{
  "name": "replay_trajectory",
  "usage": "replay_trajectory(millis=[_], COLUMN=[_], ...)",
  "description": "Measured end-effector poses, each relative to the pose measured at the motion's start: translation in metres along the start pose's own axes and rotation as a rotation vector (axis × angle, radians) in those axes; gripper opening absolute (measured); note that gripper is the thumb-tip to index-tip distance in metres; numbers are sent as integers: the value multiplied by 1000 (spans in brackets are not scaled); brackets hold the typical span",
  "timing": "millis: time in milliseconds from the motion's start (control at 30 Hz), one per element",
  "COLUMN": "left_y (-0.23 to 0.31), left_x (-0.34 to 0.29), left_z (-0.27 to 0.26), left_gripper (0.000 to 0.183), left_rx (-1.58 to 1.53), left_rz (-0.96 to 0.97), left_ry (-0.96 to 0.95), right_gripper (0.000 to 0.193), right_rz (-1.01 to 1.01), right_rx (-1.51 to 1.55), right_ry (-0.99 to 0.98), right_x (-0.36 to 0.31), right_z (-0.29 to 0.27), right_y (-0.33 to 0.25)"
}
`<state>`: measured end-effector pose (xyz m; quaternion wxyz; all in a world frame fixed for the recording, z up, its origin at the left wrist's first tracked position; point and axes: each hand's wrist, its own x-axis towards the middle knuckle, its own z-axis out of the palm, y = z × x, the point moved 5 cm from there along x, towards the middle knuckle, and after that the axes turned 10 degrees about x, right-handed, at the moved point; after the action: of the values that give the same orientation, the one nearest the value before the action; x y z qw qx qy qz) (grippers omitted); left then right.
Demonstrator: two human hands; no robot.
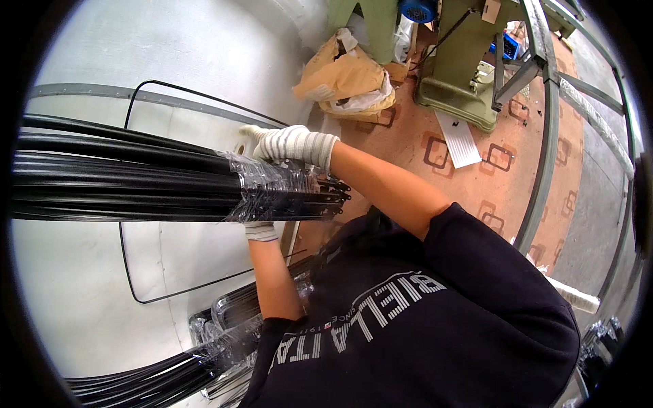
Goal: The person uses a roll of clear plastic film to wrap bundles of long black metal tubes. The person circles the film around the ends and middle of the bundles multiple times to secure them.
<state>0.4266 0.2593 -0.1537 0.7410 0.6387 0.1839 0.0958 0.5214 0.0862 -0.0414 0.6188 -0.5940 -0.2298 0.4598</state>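
A thick bundle of black metal tubes (136, 180) stretches in from the left, its flattened, holed ends pointing toward my body. Clear plastic film (269, 187) wraps it near those ends. My right hand (289, 145), in a white knit glove, grips the far side of the bundle at the film, one finger stretched out to the left. From the near side my left hand (260, 232) reaches under the same wrapped part and holds it. Only its glove cuff and wrist show; the bundle hides its fingers.
A thin black rectangular frame (124, 262) lies on the white surface (197, 251) below the bundle. More film-wrapped black tubes (149, 381) lie at lower left. Beyond stand a torn brown paper sack (343, 71), a green machine base (456, 102) and a grey metal rack (544, 156).
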Motion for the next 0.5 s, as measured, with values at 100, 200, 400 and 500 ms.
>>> replay_trajectory(millis=[100,200,400,500], left_y=[11,36,69,58], left_x=[-17,-55,-116,-125], left_z=[-10,-11,13,11], left_gripper=[58,62,75,89], left_rx=[68,212,378,510], left_rz=[101,293,490,462], left_ry=[136,291,52,-77], right_gripper=[57,54,45,35], right_rz=[-245,-195,-418,-323], right_rx=[286,458,589,593], right_ry=[-136,81,355,721], right_x=[26,7,41,-5], right_z=[-3,-6,27,16], right_y=[28,16,29,43])
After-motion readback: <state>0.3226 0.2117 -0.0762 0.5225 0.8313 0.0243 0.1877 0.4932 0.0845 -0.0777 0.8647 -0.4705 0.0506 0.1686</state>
